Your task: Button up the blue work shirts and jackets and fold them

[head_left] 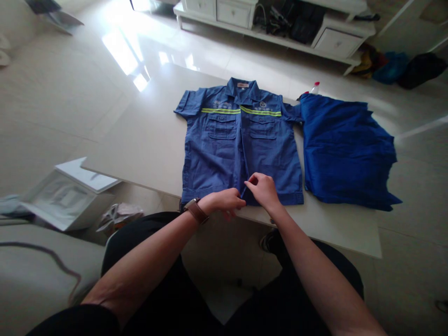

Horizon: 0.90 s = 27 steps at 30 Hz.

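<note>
A blue short-sleeved work shirt (213, 156) lies spread face up on the table, collar away from me. It has yellow-green stripes across the chest, two flap pockets and pale printed marks. My left hand (229, 199), below a wristwatch with a brown strap, is at the hem by the front opening, its fingers closed on the shirt's edge. Just to the right and a little higher, my right hand (261, 186) pinches the front edge of the same shirt. The bit of cloth between the two hands is partly hidden by the fingers.
A brighter blue piece of cloth (346, 151) lies on the table (147, 140) to the right, with a red-capped bottle (315, 87) behind it. A white box (70, 196) stands at the left. A white cabinet (234, 14) is across the tiled floor.
</note>
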Motion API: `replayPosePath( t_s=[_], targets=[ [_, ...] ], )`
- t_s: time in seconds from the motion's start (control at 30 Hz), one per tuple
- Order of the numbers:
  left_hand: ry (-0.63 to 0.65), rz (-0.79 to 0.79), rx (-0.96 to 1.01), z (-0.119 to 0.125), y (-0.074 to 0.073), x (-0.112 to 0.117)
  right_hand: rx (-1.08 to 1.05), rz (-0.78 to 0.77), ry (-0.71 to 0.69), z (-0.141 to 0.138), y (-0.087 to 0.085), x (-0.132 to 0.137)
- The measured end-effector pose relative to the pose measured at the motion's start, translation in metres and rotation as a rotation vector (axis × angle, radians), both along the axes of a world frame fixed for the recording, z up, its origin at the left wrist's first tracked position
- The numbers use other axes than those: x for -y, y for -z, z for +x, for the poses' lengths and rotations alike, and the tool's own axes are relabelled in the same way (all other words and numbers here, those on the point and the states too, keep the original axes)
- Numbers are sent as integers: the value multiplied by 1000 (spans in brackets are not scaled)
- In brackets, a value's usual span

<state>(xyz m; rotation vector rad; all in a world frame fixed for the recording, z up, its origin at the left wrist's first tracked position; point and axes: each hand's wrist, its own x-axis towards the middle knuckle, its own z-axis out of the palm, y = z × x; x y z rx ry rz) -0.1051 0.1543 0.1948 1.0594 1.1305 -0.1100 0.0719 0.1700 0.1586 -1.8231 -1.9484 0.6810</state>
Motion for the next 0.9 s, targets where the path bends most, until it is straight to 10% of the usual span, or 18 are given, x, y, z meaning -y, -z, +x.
replayPosePath(
  t_s=[0.1, 0.57, 0.9],
  targets=[
    [135, -23, -21, -1, -6, -2, -71, -32, 59, -1, 8, -1],
    [14, 1109, -181, 2, 34, -24, -211, -24, 126, -6, 16, -2],
    [47, 1031, -514, 7, 46, -19, -524, -185, 182, 1, 24, 4]
  ],
)
